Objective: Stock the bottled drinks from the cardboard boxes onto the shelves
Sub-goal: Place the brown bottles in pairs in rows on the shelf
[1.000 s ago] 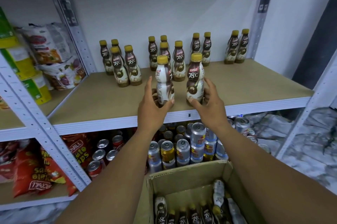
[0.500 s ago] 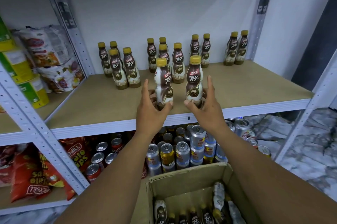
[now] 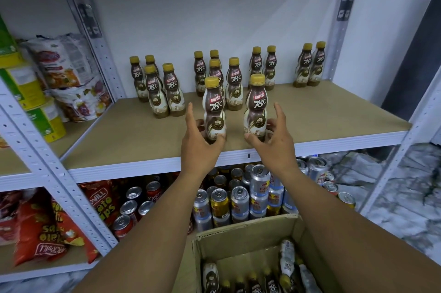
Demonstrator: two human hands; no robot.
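Observation:
Two brown coffee bottles with yellow caps stand upright at the front of the wooden shelf point(image 3: 119, 140). My left hand point(image 3: 198, 149) holds the base of the left bottle point(image 3: 214, 106) between thumb and lower fingers, with the index finger lifted straight. My right hand point(image 3: 274, 147) holds the base of the right bottle point(image 3: 257, 104) the same way. Several like bottles point(image 3: 235, 82) stand in pairs further back. An open cardboard box point(image 3: 245, 228) below my arms contains more bottles point(image 3: 269, 283).
Drink cans point(image 3: 238, 199) fill the shelf underneath. Red chip bags point(image 3: 47, 228) lie at lower left, and snack packs point(image 3: 62, 63) sit on the neighbouring shelf. A white perforated upright point(image 3: 47, 168) divides the two shelf bays. Bare shelf board shows at the right front.
Both index fingers have lifted off the bottles and now point up. The two bottles stand in the same spot on the shelf front.

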